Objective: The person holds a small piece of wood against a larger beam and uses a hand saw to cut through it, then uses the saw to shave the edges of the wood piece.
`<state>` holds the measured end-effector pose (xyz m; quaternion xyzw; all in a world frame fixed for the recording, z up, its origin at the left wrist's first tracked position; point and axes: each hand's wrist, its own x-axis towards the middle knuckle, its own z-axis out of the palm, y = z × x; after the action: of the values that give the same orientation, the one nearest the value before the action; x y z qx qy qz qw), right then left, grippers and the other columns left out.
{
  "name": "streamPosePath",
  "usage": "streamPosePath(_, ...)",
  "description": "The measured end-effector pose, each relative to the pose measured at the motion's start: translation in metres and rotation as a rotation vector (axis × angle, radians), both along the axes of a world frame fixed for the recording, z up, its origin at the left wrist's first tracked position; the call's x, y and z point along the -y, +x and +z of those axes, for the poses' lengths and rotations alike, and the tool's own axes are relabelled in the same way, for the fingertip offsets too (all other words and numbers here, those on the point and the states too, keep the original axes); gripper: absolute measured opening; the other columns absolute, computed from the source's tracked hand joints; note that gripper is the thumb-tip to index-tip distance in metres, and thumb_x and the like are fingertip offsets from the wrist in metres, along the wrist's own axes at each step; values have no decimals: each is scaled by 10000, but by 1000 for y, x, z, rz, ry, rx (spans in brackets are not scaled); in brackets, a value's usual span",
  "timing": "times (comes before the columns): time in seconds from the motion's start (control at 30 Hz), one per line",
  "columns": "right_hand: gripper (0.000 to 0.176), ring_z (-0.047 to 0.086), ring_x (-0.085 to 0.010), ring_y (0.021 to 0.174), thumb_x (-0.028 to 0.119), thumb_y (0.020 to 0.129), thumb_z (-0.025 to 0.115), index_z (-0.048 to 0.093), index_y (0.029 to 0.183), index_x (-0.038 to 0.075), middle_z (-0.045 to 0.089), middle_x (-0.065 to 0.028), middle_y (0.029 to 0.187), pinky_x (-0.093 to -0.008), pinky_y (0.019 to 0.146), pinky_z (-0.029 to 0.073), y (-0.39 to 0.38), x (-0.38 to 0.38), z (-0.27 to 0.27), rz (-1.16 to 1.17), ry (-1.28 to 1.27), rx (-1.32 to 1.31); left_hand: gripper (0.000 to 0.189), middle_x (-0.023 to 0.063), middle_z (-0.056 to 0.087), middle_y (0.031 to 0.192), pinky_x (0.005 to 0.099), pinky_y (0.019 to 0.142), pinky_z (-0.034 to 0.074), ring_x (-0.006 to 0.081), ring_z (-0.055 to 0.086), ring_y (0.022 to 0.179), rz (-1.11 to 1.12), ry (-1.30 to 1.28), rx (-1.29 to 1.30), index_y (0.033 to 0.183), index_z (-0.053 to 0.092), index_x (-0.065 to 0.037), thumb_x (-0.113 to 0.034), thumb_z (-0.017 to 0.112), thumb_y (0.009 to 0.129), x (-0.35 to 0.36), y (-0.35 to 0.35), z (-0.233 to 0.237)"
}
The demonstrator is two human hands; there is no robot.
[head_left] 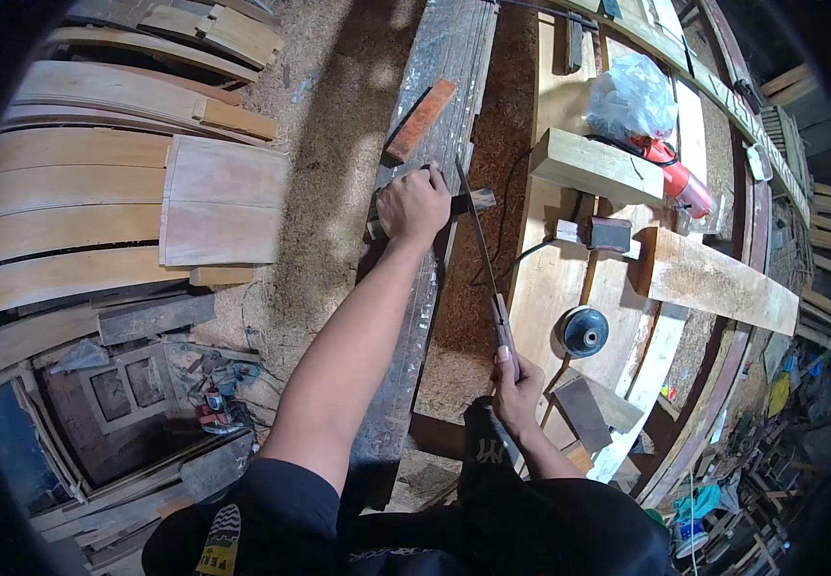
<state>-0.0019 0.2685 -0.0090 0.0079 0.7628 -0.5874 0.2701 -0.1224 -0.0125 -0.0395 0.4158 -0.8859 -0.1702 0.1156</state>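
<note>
My right hand (517, 392) is closed round the handle of a handsaw (481, 240), seen nearly edge-on with its blade pointing away from me. The blade's far part crosses a short dark strip of wood (473, 202) that sticks out past the right edge of the long worn plank (396, 370). My left hand (413, 204) is clenched over this strip, holding it against the plank. A reddish-brown wood block (421, 121) lies on the plank just beyond my left hand.
At right, a workbench (552, 96) carries a thick timber block (596, 165), a red power tool (679, 182), a plastic bag (632, 94), a round black disc (583, 331) and a broad board (718, 280). Curved boards (70, 192) are stacked at left. Sawdust (324, 144) covers the floor.
</note>
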Motion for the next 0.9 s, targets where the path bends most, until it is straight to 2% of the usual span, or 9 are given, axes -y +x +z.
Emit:
streamPosePath(0.17,461,432,-80,520,270,1041,610,601,678,-14,487,2,550,-305,493,342,6,-9,-3,39,11,0,356,208,726,803,524,698,571,421,715,749,-27,-15,-32,735,749,-37,-286,600,942,2,5,-9)
streamPosePath(0.23,465,424,-80,517,274,1042,608,601,681,-19,474,3,545,-309,486,334,-9,6,5,26,12,-31,308,226,707,799,546,671,548,431,697,745,-144,-50,-182,718,723,-24,-227,616,924,6,5,-16)
streamPosePath(0.3,473,408,-81,517,274,1047,599,597,683,-29,443,7,539,-320,476,314,-25,23,9,84,85,-122,290,219,707,801,544,672,547,429,697,748,-149,-41,-178,717,715,-22,-209,617,917,5,4,-11)
streamPosePath(0.4,484,398,-81,525,284,1048,596,588,682,-32,425,7,541,-330,474,303,-28,34,8,53,31,-49,257,212,701,792,543,681,544,435,689,741,-97,-38,-130,722,704,-26,-174,613,912,-2,4,0)
streamPosePath(0.5,495,394,-79,533,278,1066,554,542,671,-20,436,12,558,-316,486,298,8,-7,-2,70,56,-77,251,208,699,789,555,688,532,447,675,723,-55,-20,-86,716,695,-15,-153,613,909,2,1,-9)
streamPosePath(0.57,518,382,-72,548,293,1080,529,502,657,-5,428,24,573,-304,494,277,12,-15,-6,49,16,-35,249,206,699,785,564,696,520,459,664,706,-157,19,-160,711,689,-7,-141,609,906,10,3,-31)
streamPosePath(0.73,482,474,-113,511,203,1079,491,548,664,-34,492,-37,542,-324,490,358,-18,28,-3,-3,-20,-72,284,232,682,756,557,689,514,462,662,698,-110,-71,-202,675,676,9,-130,599,910,3,2,-18)
streamPosePath(0.8,509,465,-115,506,230,1089,471,544,660,-33,504,-36,551,-322,491,356,-8,19,-18,41,3,-146,289,236,680,755,550,685,516,461,663,698,-83,-92,-213,670,677,8,-128,597,912,1,2,-16)
streamPosePath(0.9,521,408,-65,520,345,1119,428,595,772,-7,489,14,592,-262,480,298,-9,-6,-13,57,-127,70,261,231,692,791,534,665,524,447,672,704,-148,-7,-197,706,695,7,-143,609,902,9,-3,-34)
